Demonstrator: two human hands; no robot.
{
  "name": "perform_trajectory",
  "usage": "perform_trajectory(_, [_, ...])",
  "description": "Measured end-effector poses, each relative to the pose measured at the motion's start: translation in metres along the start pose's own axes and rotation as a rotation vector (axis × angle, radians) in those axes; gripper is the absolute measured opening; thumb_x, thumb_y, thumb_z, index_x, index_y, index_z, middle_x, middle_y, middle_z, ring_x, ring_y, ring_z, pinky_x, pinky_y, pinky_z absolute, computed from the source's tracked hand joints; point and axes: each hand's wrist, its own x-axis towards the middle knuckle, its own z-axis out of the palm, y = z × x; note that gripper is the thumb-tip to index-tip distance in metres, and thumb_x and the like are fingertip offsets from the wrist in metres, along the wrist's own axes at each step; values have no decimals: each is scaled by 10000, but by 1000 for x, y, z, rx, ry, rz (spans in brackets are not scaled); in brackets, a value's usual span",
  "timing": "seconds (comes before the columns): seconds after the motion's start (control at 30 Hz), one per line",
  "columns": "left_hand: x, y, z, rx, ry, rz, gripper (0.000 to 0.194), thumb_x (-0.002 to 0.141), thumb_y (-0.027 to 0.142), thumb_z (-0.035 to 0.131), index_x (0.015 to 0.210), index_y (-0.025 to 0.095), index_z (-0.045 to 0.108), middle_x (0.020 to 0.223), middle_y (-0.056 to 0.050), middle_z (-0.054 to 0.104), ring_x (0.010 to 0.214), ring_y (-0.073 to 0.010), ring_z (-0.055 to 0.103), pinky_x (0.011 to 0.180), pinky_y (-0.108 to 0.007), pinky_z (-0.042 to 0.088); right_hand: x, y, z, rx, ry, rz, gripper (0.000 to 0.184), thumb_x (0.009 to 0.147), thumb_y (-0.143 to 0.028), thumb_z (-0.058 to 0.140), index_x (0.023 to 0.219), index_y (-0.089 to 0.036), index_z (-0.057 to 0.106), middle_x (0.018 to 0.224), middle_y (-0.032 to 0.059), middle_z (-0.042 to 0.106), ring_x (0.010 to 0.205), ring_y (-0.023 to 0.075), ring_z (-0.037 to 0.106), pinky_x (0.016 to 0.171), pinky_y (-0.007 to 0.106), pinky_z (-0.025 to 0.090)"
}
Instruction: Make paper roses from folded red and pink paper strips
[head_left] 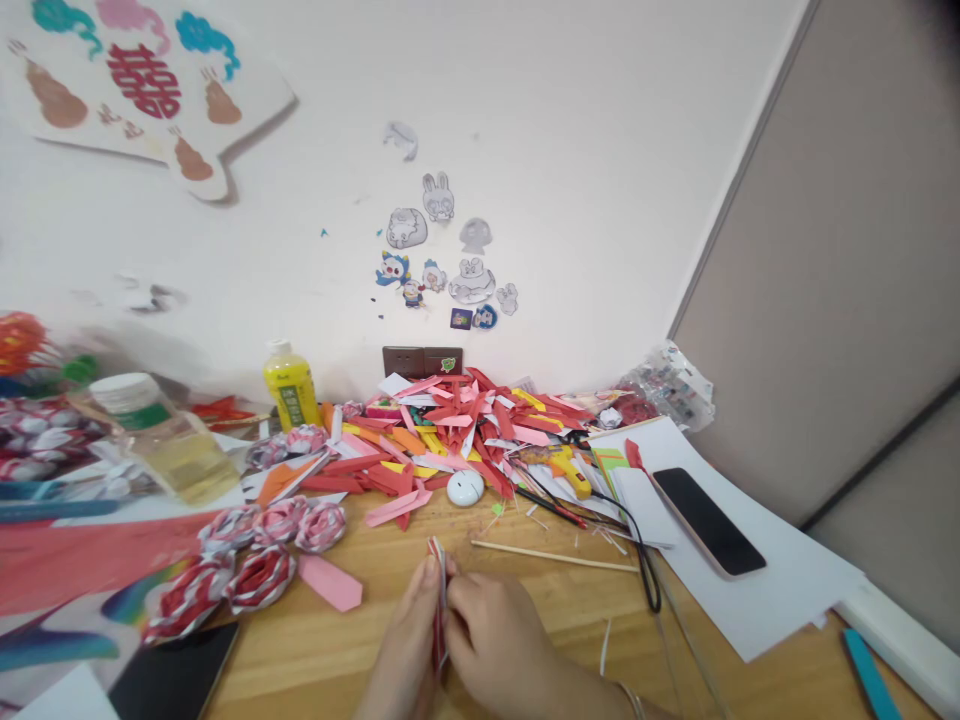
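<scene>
Narrow red-and-white strip (440, 585) sat between the left hand (405, 620) and the right hand (499, 620), at the flat brown wooden desk (300, 650). Behind the hands, a heap of folded red, pink and yellow paper pieces (450, 410) ran along the flat white wall (585, 200). A white rounded case (465, 487) lay at the heap's front edge; a yellow pistol-shaped tool (571, 473) lay to its right. Farther right, a black rectangular phone (709, 520) rested on white paper sheets (750, 610). Red-and-white twisted rosettes (262, 578) lay left of the hands, in front of a yellow plastic bottle (291, 388).
</scene>
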Motion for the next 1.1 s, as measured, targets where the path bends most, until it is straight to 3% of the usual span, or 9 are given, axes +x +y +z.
perform_trajectory(0.13, [-1,2,3,-41,11,0,309,667,470,699,825,222,607,650,53,591,653,-132,592,630,-224,480,3,-3,-2,-102,-39,-64,238,854,-156,400,993,-160,594,860,88,685,714,199,618,603,261,394])
perform_trajectory(0.27, [2,11,5,-137,39,-37,262,686,412,707,811,207,601,691,44,614,634,-116,595,603,-208,491,2,-2,-3,-73,-63,14,201,886,-202,406,886,-172,605,850,63,690,727,189,632,591,251,381])
perform_trajectory(0.4, [8,20,5,-200,136,28,221,690,342,725,738,180,582,679,20,629,631,-110,603,588,-194,499,-1,1,-3,-13,-72,28,163,860,-278,487,814,-181,610,807,41,696,700,178,636,562,240,345])
perform_trajectory(0.5, [8,25,6,-173,88,54,271,668,371,738,761,174,577,634,31,606,587,-95,576,555,-173,485,-3,0,-1,26,-84,-17,146,857,-277,496,847,-195,616,810,27,701,689,166,638,547,236,318])
perform_trajectory(0.7, [1,24,7,-127,66,80,344,647,402,747,846,201,551,632,41,600,571,-97,549,521,-172,457,-3,0,3,35,-84,42,145,816,-309,550,770,-187,613,740,16,693,640,153,619,520,229,287])
perform_trajectory(0.93, [5,19,5,-142,30,98,280,704,406,698,782,184,547,537,61,519,491,-78,470,473,-165,406,-5,5,18,18,-29,-37,137,826,-191,499,738,-170,602,746,24,686,641,128,602,535,219,292])
perform_trajectory(1.1, [6,26,7,-91,75,155,320,687,434,705,812,179,559,462,90,438,425,-64,398,413,-151,333,-7,11,21,39,71,-96,249,867,-258,465,668,-173,589,653,11,640,591,123,559,549,225,316])
